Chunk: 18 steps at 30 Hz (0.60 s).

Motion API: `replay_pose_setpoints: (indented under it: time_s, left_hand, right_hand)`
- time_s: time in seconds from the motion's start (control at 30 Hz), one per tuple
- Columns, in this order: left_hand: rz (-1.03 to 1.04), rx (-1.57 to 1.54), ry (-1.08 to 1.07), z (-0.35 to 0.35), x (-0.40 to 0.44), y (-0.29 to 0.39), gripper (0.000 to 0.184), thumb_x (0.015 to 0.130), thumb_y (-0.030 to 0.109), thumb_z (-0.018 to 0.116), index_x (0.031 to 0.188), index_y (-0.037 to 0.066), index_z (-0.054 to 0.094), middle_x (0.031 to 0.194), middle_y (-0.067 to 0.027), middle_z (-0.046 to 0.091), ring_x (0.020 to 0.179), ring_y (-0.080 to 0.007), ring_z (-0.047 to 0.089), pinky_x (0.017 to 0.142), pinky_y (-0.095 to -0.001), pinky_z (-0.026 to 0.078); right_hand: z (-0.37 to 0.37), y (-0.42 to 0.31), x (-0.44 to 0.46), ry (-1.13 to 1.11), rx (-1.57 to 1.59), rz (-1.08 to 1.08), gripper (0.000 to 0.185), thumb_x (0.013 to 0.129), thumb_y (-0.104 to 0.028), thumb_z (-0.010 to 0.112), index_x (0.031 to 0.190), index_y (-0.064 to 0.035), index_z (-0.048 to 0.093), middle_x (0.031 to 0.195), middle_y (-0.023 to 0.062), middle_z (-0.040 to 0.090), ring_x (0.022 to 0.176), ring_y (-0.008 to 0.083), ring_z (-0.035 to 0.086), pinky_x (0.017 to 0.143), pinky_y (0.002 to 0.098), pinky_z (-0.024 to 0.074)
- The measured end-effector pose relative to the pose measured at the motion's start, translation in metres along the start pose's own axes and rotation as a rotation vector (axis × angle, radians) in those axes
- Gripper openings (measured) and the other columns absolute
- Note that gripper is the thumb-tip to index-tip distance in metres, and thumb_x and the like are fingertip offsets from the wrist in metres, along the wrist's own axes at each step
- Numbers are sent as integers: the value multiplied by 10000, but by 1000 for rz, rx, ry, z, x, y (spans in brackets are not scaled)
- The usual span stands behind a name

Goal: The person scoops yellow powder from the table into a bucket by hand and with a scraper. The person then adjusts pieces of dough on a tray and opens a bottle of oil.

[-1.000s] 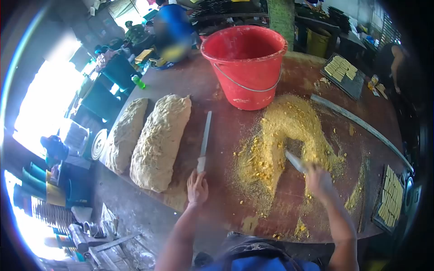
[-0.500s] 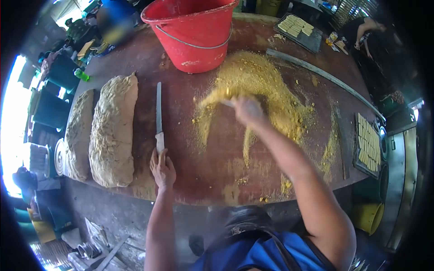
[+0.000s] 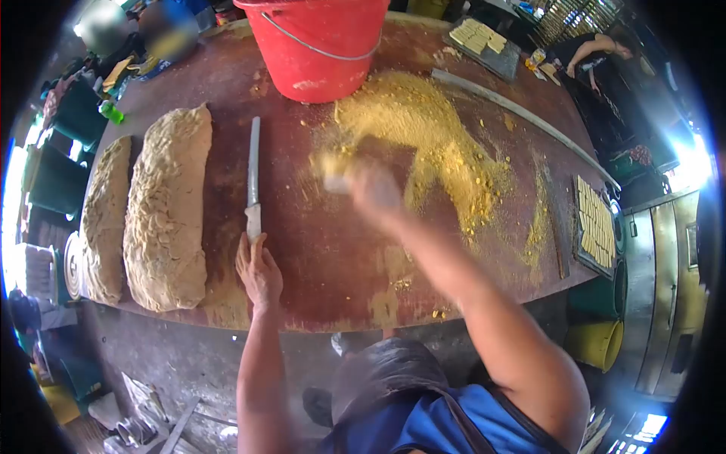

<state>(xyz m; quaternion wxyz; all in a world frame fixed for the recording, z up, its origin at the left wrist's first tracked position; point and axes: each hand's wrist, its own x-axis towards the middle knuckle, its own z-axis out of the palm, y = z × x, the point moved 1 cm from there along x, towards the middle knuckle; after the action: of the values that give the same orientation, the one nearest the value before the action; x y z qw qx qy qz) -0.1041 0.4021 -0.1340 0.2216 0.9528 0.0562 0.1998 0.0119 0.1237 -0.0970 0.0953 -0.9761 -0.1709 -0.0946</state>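
A long serrated knife [image 3: 254,170] lies on the brown table, blade pointing away from me. My left hand [image 3: 261,274] is at its white handle, fingers closed round the handle's near end. Yellow crumbly powder [image 3: 431,125] is spread in a heap at the middle of the table. My right hand [image 3: 376,195], smeared by motion, grips a small pale scraper [image 3: 336,183] at the left side of the heap. The scraper's exact shape is blurred. Some powder is bunched just beyond it.
Two slabs of dough, one large [image 3: 168,212] and one narrower [image 3: 106,227], lie at left. A red bucket [image 3: 318,53] stands behind the powder. A long metal bar [image 3: 522,113] and trays of cut pieces [image 3: 596,227] are at right. Another person [image 3: 594,53] is far right.
My right hand has swept left and toward me with the scraper, leaving a barer patch in the powder. My left hand stays at the knife handle. The whole view has shifted slightly.
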Motion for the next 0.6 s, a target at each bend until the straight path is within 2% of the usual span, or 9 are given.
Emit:
replay_pose_setpoints:
  time_s: [0.07, 0.13, 0.23, 0.33, 0.37, 0.47, 0.5, 0.57, 0.6]
  left_hand:
    - [-1, 21, 5, -2, -2, 2, 347, 882, 58, 551, 1211, 163, 592, 1356, -191, 489, 1234, -372, 466, 1035, -471, 365]
    - [6, 31, 5, -1, 1, 5, 350, 880, 56, 553, 1211, 163, 591, 1351, -192, 494, 1231, -373, 468, 1032, -471, 366]
    - [16, 37, 8, -2, 0, 8, 356, 879, 51, 550, 1213, 166, 591, 1342, -198, 503, 1226, -377, 472, 1022, -472, 373]
    - [39, 72, 12, -2, 1, 7, 356, 882, 56, 543, 1221, 155, 589, 1343, -212, 498, 1224, -389, 473, 1017, -477, 379]
    - [33, 64, 19, -1, 0, 7, 356, 882, 56, 543, 1221, 155, 589, 1343, -212, 498, 1224, -389, 473, 1017, -477, 379]
    - [50, 101, 4, 1, 1, 4, 362, 890, 59, 534, 1236, 153, 584, 1347, -217, 494, 1227, -389, 474, 1020, -478, 374]
    - [52, 106, -5, 2, 3, 6, 362, 890, 59, 534, 1236, 153, 584, 1347, -217, 494, 1227, -389, 474, 1020, -478, 374]
    - [45, 113, -19, -3, 1, 10, 355, 897, 69, 532, 1238, 152, 582, 1356, -216, 487, 1234, -386, 470, 1026, -478, 368]
    - [35, 113, -15, -1, 0, 7, 350, 899, 81, 537, 1236, 161, 584, 1362, -207, 486, 1242, -377, 466, 1033, -471, 364]
  right_hand:
    - [-39, 63, 58, -297, -63, 277, 249, 984, -153, 420, 1146, -95, 600, 760, 54, 620, 582, 135, 558, 453, 300, 458]
    - [-52, 140, 45, -153, -80, 146, 313, 963, -109, 422, 1208, -162, 610, 699, 36, 589, 484, 116, 477, 406, 290, 414]
    - [-119, 121, -57, -151, -37, 38, 452, 913, -29, 455, 1306, -217, 578, 698, 62, 616, 421, 127, 432, 393, 279, 413]
    - [-122, 33, -183, 39, 122, -294, 388, 839, -15, 545, 1202, -119, 631, 1074, 106, 682, 934, 237, 673, 687, 367, 575]
    - [-97, 16, -219, -207, 283, -242, 307, 763, 17, 553, 1014, -85, 699, 1075, 134, 688, 1000, 281, 660, 853, 418, 552]
    - [-47, 34, -192, -20, 156, -155, 296, 783, -7, 540, 1024, -84, 693, 1078, 132, 680, 1010, 300, 645, 853, 425, 547]
    - [-51, 54, -141, 161, 139, -95, 271, 907, -119, 486, 1110, -63, 657, 1057, 178, 654, 980, 331, 629, 848, 428, 532]
    - [-44, 115, -59, -55, 28, 230, 233, 924, -92, 468, 1057, -144, 652, 931, 161, 650, 829, 287, 656, 716, 428, 543]
    - [-51, 158, -19, -331, 46, 365, 232, 918, -134, 491, 1075, -171, 657, 860, 135, 660, 761, 270, 663, 680, 430, 544]
